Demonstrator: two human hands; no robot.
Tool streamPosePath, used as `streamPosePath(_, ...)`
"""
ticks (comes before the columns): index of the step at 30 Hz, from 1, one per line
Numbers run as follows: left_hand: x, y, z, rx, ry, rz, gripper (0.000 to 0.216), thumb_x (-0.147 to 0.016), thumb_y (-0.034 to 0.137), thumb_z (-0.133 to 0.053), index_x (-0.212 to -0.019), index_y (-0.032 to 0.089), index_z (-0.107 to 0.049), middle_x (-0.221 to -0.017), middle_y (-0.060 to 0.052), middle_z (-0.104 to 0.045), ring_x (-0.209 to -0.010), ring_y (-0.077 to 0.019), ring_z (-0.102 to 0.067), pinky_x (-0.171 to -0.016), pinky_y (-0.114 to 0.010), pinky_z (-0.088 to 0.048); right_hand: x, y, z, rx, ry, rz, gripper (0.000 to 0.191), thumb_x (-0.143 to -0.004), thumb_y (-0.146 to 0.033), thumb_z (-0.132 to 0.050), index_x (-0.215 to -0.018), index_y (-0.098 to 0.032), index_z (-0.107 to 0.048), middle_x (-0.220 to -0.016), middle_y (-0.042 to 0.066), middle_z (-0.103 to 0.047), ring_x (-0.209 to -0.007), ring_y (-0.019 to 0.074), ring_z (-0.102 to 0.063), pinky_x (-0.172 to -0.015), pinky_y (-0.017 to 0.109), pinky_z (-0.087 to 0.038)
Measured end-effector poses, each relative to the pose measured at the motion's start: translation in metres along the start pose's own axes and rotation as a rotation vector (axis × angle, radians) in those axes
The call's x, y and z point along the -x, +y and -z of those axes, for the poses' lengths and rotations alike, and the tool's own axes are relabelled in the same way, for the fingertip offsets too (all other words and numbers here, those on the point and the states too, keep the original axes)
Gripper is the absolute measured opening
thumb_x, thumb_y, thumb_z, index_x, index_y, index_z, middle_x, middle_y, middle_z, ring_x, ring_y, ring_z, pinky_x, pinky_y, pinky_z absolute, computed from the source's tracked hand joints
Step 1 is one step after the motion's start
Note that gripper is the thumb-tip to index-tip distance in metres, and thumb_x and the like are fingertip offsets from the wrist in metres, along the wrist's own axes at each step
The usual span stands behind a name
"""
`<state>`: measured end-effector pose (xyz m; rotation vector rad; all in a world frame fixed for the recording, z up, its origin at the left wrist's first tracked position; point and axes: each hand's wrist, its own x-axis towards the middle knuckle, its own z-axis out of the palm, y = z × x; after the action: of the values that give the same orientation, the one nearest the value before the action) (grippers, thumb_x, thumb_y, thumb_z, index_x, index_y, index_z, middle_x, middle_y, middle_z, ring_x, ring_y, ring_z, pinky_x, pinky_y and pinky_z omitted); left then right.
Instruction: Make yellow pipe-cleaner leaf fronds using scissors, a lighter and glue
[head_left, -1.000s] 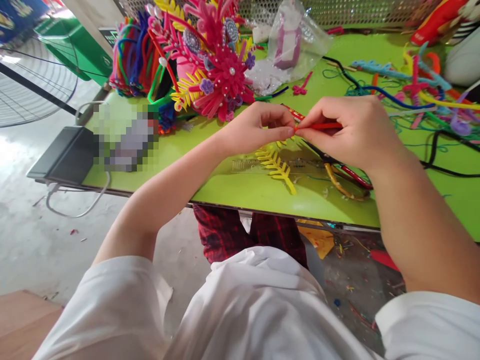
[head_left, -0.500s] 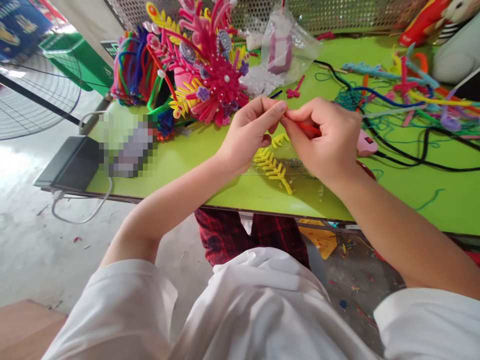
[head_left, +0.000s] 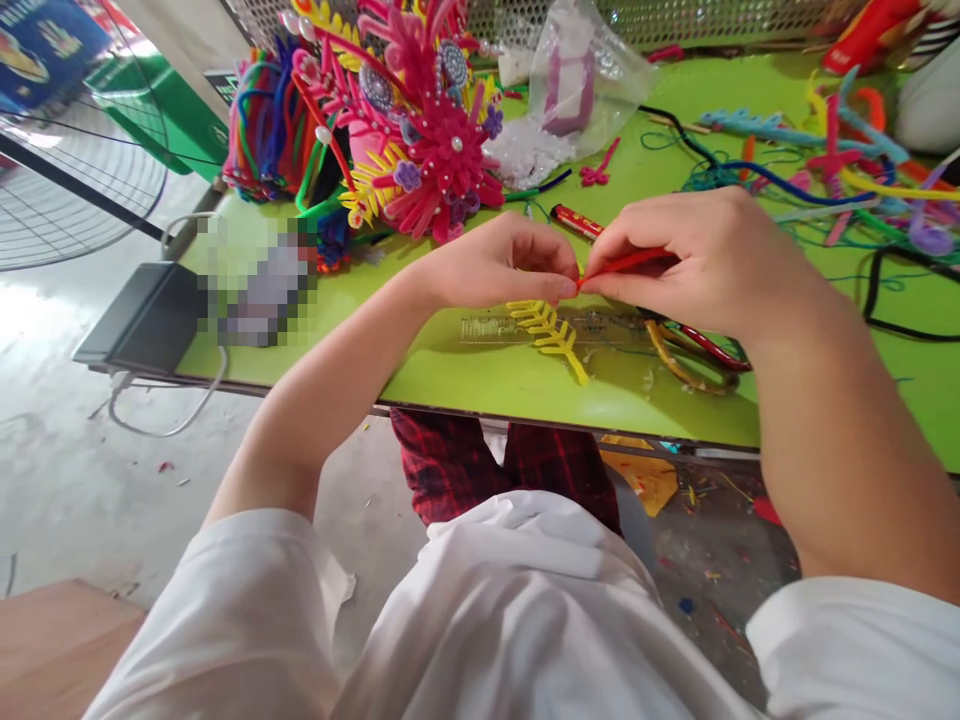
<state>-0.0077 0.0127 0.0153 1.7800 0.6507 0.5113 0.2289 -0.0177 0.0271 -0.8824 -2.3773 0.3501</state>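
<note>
Both my hands meet above the green table [head_left: 480, 385]. My right hand [head_left: 697, 262] is closed round a red pipe cleaner [head_left: 626, 262], pinching it near its left end. My left hand [head_left: 499, 265] is closed too, its thumb and forefinger pinched on that same tip. Just under my hands lies a yellow fern-shaped pipe-cleaner piece [head_left: 551, 335] on a clear ruler [head_left: 495, 328]. A red marker [head_left: 576, 220] lies behind my hands. Scissors with red and yellow handles [head_left: 694, 360] show under my right wrist.
A big pink pipe-cleaner flower ornament [head_left: 442, 150] and a bundle of coloured pipe cleaners [head_left: 262, 130] stand at the back left. A clear bag [head_left: 581, 75] sits behind. Loose pipe cleaners and black cords [head_left: 825, 170] cover the right. A dark box [head_left: 142, 315] and a fan [head_left: 67, 190] are left.
My hands dropped from a raised position back down toward the table and the right hand turned flatter; the red pipe cleaner stays pinched between both hands.
</note>
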Motion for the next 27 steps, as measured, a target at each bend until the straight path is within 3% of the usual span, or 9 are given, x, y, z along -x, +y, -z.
streamPosePath(3,-0.002,-0.001,-0.006,0.064,0.154,-0.008,0.011,-0.081,0.018,-0.082,-0.076,0.014,-0.073,-0.071,0.000,-0.062,-0.061,-0.0056,-0.051,-0.056,-0.021,-0.035,-0.002,-0.002,-0.001,0.049,0.077,0.006,0.004,-0.090,-0.027,-0.072,-0.087,-0.028,-0.070,-0.087,0.001,-0.075,-0.078,0.0194,-0.068,-0.070,0.036,-0.048)
streamPosePath(6,-0.004,-0.002,-0.014,0.135,0.377,-0.065,0.010,-0.088,0.018,-0.073,-0.079,0.014,-0.071,-0.073,0.000,-0.060,-0.060,-0.0037,-0.046,-0.052,-0.019,-0.028,-0.004,-0.004,-0.009,0.089,0.271,-0.012,0.010,-0.090,-0.028,-0.074,-0.083,-0.024,-0.067,-0.086,0.004,-0.076,-0.076,0.0187,-0.067,-0.070,0.035,-0.048)
streamPosePath(9,-0.005,0.000,-0.021,0.198,0.521,-0.056,0.014,-0.091,0.020,-0.069,-0.078,0.015,-0.067,-0.074,0.000,-0.056,-0.061,-0.0034,-0.043,-0.052,-0.018,-0.026,-0.006,-0.007,-0.023,0.133,0.398,-0.053,0.009,-0.091,-0.026,-0.071,-0.083,-0.024,-0.066,-0.084,0.005,-0.076,-0.077,0.0199,-0.068,-0.070,0.036,-0.049)
streamPosePath(13,-0.006,0.007,-0.034,0.258,0.677,0.036,0.013,-0.094,0.025,-0.066,-0.084,0.016,-0.065,-0.081,0.000,-0.053,-0.073,-0.0042,-0.051,-0.059,-0.015,-0.031,-0.009,-0.016,-0.040,0.200,0.421,-0.187,0.015,-0.098,-0.030,-0.059,-0.084,-0.029,-0.063,-0.088,0.004,-0.075,-0.084,0.0233,-0.070,-0.079,0.041,-0.053)
streamPosePath(17,-0.012,0.010,-0.048,0.336,0.775,0.072,0.016,-0.099,0.032,-0.062,-0.092,0.018,-0.061,-0.088,0.000,-0.053,-0.090,-0.0076,-0.061,-0.068,-0.014,-0.038,-0.015,-0.025,-0.050,0.334,0.454,-0.278,0.024,-0.103,-0.033,-0.050,-0.084,-0.030,-0.062,-0.088,0.007,-0.074,-0.086,0.0248,-0.069,-0.074,0.041,-0.052)
streamPosePath(20,-0.015,0.008,-0.046,0.476,0.739,0.126,0.023,-0.103,0.033,-0.054,-0.086,0.017,-0.055,-0.083,0.001,-0.051,-0.081,-0.0068,-0.061,-0.067,-0.015,-0.041,-0.016,-0.023,-0.048,0.354,0.435,-0.257,0.025,-0.104,-0.033,-0.048,-0.085,-0.028,-0.063,-0.089,0.008,-0.074,-0.086,0.0244,-0.069,-0.074,0.039,-0.052)
streamPosePath(22,-0.013,0.008,-0.034,0.523,0.613,0.159,0.025,-0.102,0.031,-0.055,-0.081,0.016,-0.055,-0.079,0.001,-0.052,-0.070,-0.0054,-0.057,-0.061,-0.016,-0.040,-0.015,-0.017,-0.041,0.305,0.401,-0.184,0.024,-0.103,-0.034,-0.051,-0.086,-0.026,-0.065,-0.089,0.008,-0.074,-0.086,0.0243,-0.069,-0.077,0.039,-0.054)
streamPosePath(27,0.003,0.013,0.009,0.126,0.223,0.056,0.006,-0.085,0.014,-0.076,-0.080,0.011,-0.076,-0.070,0.000,-0.064,-0.062,-0.0051,-0.055,-0.058,-0.017,-0.038,-0.009,-0.005,-0.016,0.144,0.242,-0.020,0.018,-0.098,-0.038,-0.062,-0.090,-0.028,-0.074,-0.086,0.004,-0.076,-0.078,0.0211,-0.068,-0.077,0.037,-0.054)
